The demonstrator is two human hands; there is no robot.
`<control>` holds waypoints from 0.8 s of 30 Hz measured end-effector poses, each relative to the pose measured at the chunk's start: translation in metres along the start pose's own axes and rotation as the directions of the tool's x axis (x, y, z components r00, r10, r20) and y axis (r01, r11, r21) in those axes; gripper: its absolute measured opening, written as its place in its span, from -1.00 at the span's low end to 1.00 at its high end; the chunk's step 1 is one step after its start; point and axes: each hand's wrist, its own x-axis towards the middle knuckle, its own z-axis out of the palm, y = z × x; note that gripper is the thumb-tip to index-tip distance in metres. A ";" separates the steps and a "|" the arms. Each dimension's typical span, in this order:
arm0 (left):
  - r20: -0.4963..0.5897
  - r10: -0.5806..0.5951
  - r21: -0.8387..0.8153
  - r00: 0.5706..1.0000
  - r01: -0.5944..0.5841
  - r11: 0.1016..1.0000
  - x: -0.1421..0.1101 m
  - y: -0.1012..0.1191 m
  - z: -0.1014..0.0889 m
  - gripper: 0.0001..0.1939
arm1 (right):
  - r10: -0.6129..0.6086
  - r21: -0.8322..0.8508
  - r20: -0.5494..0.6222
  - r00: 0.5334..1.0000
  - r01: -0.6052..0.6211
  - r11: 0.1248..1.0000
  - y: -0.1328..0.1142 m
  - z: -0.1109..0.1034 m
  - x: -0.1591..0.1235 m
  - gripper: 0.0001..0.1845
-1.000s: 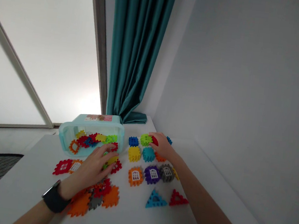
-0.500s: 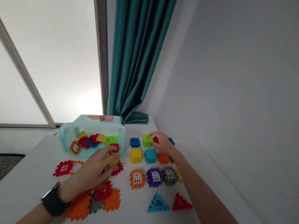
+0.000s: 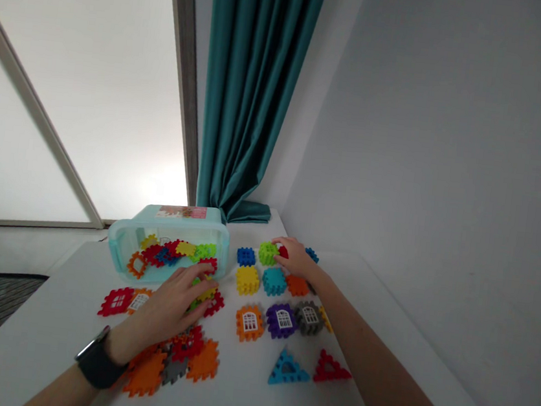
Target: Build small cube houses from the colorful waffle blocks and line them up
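My left hand (image 3: 168,302), with a dark watch on its wrist, lies fingers spread over yellow-green pieces (image 3: 204,292) and a red piece (image 3: 215,303) in front of the box. Part of those pieces is hidden under it. At the back of the block rows, my right hand (image 3: 297,258) has thumb and fingers curled at the right side of a lime-green notched block (image 3: 268,253). A red block (image 3: 283,251) shows between its thumb and forefinger, mostly covered by the hand. Turquoise (image 3: 274,282) and orange (image 3: 297,285) blocks sit just in front.
A pale-blue clear box (image 3: 120,257) lies on its side with several mixed pieces inside. Large orange gears (image 3: 146,374) are near my left wrist. Window blocks (image 3: 281,320), a blue triangle (image 3: 289,369) and a red triangle (image 3: 330,368) are on the white table (image 3: 238,398). A wall stands right.
Both hands keep almost the same place and pose. The whole view has shifted very slightly; no piece has visibly moved on the table.
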 end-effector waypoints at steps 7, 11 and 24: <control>0.004 0.012 0.007 1.000 -0.012 1.000 -0.001 0.001 -0.001 -0.71 | 0.001 -0.006 0.011 1.000 -0.001 1.000 -0.001 -0.001 0.001 -0.61; -0.002 0.018 0.006 1.000 -0.018 1.000 -0.001 0.000 -0.001 -0.71 | -0.006 -0.005 0.019 1.000 0.006 1.000 -0.001 0.000 0.000 -0.62; -0.007 0.030 0.001 1.000 -0.030 1.000 -0.001 -0.001 0.000 -0.71 | -0.022 0.000 -0.040 0.999 0.022 1.000 0.001 0.003 -0.002 -0.60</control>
